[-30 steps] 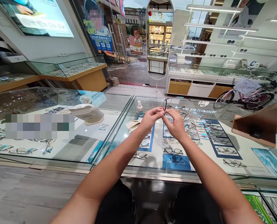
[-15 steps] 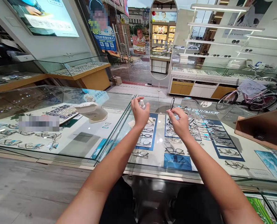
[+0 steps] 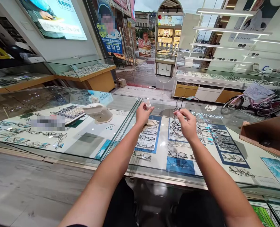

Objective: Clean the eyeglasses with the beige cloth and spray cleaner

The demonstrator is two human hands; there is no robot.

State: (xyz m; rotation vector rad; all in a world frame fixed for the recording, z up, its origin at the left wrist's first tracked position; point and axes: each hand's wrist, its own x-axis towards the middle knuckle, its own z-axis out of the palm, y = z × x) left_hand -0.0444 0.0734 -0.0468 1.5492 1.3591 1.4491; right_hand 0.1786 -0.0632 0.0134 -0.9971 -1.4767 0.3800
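My left hand [image 3: 143, 114] is closed round a small clear bottle with a white top [image 3: 148, 102], held upright just above the glass counter. To the right, my right hand [image 3: 187, 123] pinches a pair of thin dark-framed eyeglasses [image 3: 179, 103]. One round lens rim stands up above my fingertips and a temple reaches off to the right; part of the frame is hidden by my fingers. Below my left hand lies a crumpled beige cloth [image 3: 151, 123]. Rows of eyeglasses [image 3: 147, 137] show through the glass under both hands.
The glass display counter [image 3: 163, 175] spans the front. On its left part stand a white handheld scanner [image 3: 98, 113] and a keyboard [image 3: 70, 113]. A brown wooden stand [image 3: 264, 138] is at the right. Beyond are an oval mirror [image 3: 169, 41] and a pink bicycle [image 3: 260, 97].
The bottle now shows more fully above my left hand, whose fingers sit lower round it. The eyeglasses in my right hand have turned, so a round rim faces me. The view has shifted slightly.
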